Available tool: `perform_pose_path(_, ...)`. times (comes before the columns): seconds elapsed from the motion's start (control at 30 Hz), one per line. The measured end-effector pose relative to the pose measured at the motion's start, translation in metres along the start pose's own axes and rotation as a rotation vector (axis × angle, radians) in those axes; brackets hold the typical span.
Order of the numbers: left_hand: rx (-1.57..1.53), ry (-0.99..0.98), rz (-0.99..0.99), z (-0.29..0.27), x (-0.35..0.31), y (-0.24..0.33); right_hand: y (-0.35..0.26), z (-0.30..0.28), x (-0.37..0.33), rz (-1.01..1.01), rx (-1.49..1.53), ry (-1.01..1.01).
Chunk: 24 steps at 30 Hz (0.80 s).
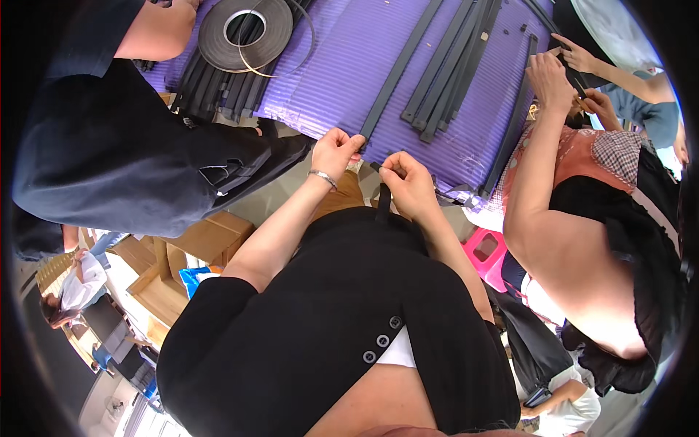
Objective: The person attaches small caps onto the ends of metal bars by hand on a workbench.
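A long flat black strip (399, 76) lies slanting across the purple ribbed table cover (335, 65). Its near end is pinched between thumb and fingers of my left hand (337, 154) at the table's near edge. Just to the right, my right hand (408, 183) is closed in a pinch on a narrow dark strip (384, 204), which hangs down in front of my black top. Whether this piece joins the long strip cannot be made out. A small gap separates my two hands.
Several more black strips (455, 65) lie bunched to the right. Beyond my left hand, a large tape roll (212, 36) rests on a stack of dark strips (211, 93). A person's hands (551, 80) work at right; another person's leg (124, 153) is close at left. A pink stool (485, 255) stands below.
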<state>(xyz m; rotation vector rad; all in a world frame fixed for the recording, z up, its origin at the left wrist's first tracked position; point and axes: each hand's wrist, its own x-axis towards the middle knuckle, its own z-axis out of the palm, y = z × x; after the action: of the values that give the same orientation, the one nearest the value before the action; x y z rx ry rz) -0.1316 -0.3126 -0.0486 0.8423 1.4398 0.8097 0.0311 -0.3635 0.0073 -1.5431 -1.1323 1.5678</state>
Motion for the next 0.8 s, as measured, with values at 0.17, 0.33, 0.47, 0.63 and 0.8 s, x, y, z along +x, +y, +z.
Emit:
perform_pose_path(0.17,-0.198,-0.071,-0.079,-0.005,0.001,-0.003,0.011,0.002,0.011,-0.02,-0.056,0.037)
perform_pose_path(0.33,-0.092,-0.064,0.014,-0.017,-0.009,-0.002,0.011,0.005,0.017,-0.032,-0.009,0.026)
perform_pose_path(0.47,0.018,-0.172,0.146,-0.02,-0.021,0.01,0.007,0.007,0.018,-0.031,0.051,0.032)
perform_pose_path(0.63,-0.052,-0.266,0.187,-0.015,-0.028,0.016,0.001,0.008,0.017,-0.016,0.073,0.018)
perform_pose_path(0.8,0.104,-0.178,0.26,-0.009,-0.029,0.012,0.005,0.008,0.015,-0.033,0.024,0.022)
